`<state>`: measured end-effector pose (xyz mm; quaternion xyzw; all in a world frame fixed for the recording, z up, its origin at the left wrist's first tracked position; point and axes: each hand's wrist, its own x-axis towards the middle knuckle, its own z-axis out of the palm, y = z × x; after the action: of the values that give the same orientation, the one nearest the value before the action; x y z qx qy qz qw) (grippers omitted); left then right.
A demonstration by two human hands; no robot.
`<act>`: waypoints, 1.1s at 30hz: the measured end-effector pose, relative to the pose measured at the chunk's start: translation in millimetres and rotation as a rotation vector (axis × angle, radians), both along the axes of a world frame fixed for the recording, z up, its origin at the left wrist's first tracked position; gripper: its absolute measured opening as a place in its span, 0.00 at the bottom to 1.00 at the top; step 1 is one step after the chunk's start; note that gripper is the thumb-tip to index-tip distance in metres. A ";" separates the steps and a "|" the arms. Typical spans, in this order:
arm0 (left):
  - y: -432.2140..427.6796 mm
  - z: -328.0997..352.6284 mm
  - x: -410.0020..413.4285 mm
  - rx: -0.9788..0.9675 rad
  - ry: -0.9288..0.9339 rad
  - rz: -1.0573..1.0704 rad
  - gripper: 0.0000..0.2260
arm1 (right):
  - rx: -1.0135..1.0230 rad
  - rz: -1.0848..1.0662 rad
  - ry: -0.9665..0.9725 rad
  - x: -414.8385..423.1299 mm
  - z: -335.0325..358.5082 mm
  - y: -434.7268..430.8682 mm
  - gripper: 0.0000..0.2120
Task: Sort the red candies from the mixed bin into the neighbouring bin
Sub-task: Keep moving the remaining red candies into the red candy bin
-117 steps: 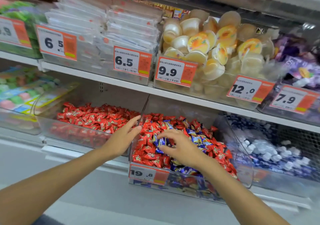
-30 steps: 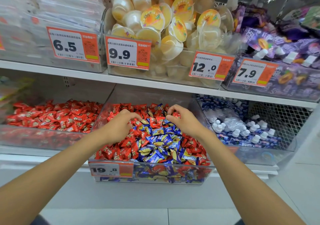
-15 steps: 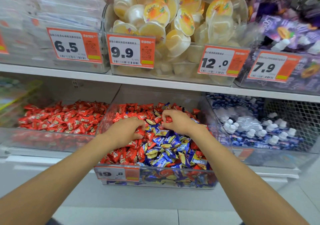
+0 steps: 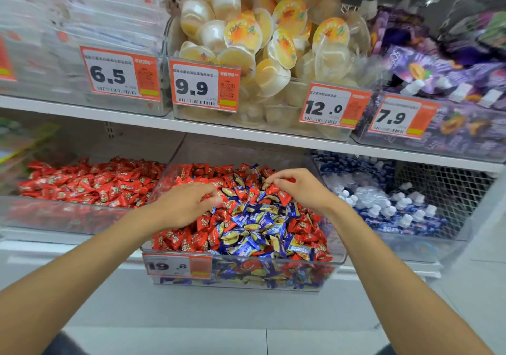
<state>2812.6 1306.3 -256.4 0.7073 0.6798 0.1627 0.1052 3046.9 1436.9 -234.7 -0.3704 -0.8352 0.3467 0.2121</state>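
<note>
Red candies (image 4: pixel 180 241) crowd the left side and back of the mixed bin (image 4: pixel 273 278) on the lower shelf (image 4: pixel 54 248), around blue candies (image 4: pixel 254 226). The left hand (image 4: pixel 186 206) is curled on red candies by the bin's left wall, and the right hand (image 4: pixel 304 190) pinches some further back. The neighbouring bin (image 4: pixel 68 215) lies leftward, just beside the left hand, which is the nearer one.

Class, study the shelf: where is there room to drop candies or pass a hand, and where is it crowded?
Free: the gap above the red candies in the left bin, below the upper shelf; and the open space at the back of the mixed bin, over the heap. Crowded: its middle, where left hand and right hand work.
</note>
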 end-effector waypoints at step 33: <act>-18.0 -6.0 0.9 0.046 -0.253 -0.055 0.08 | -0.056 0.094 0.006 -13.1 -3.1 -28.8 0.07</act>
<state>2813.5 1288.3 -262.4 0.7018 0.6375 0.2633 0.1781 3033.8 1408.1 -237.8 -0.3357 -0.8411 0.3804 0.1875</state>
